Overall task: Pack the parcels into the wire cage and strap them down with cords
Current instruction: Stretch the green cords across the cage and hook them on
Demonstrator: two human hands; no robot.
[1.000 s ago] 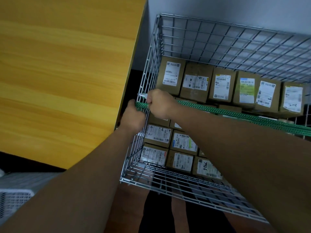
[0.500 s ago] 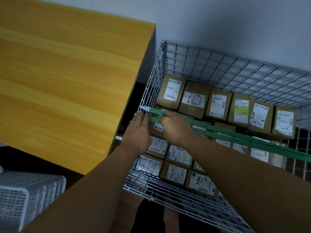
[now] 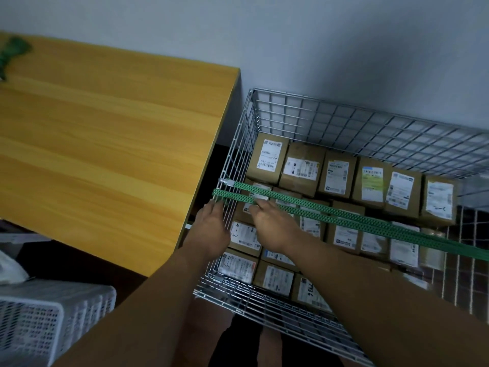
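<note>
The wire cage stands at the right, filled with brown parcels bearing white labels. A green cord runs across the cage in two side-by-side lines, hooked on the left wall's top wire. My left hand is outside that left wall, its fingers straight against the wires just under the cord's loop. My right hand is inside the cage above the parcels, and its curled fingertips pinch the nearer line of cord by its metal hook end.
A yellow wooden table lies close along the cage's left side, with a bundle of green cords at its far left corner. A white plastic basket sits at the lower left. A grey wall stands behind the cage.
One line of cord became two across the cage. Both hands dropped from on top of the cord to just below it. The view tilted up, showing more table and wall.
</note>
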